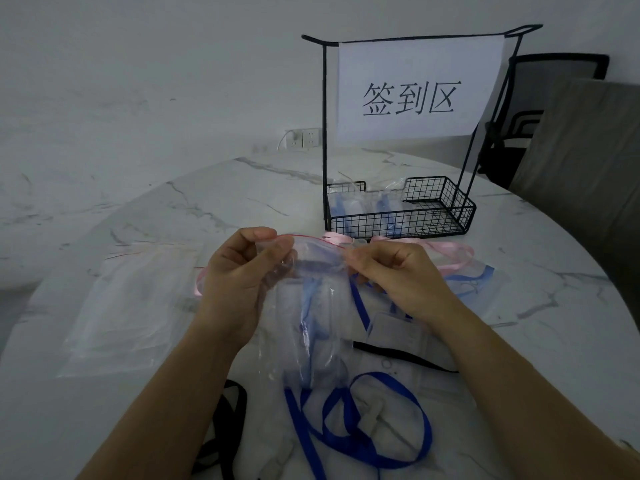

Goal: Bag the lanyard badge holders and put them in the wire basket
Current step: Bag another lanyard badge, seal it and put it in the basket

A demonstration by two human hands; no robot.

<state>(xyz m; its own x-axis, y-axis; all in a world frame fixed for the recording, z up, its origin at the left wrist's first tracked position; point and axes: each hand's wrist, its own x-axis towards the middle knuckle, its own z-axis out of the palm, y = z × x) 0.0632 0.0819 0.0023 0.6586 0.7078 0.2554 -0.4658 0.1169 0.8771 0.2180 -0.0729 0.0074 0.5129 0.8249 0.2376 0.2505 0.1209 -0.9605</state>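
Note:
I hold a clear zip bag (313, 313) upright above the table, a blue lanyard badge holder visible inside it. My left hand (242, 271) pinches the bag's red-lined top edge at its left end. My right hand (391, 271) pinches the same edge at its right end. The black wire basket (436, 221) stands behind my hands with two filled bags (367, 207) lying in its left part. Loose badge holders lie below: one with a blue lanyard (363, 431), one with a black lanyard (228, 417), and a clear holder (398, 332).
A stack of empty zip bags (138, 299) lies at the left. Pink lanyards (446, 251) and another bagged blue lanyard (478, 278) lie at the right, in front of the basket. A paper sign (412, 95) hangs on the basket's tall frame. Chairs (568, 133) stand at the far right.

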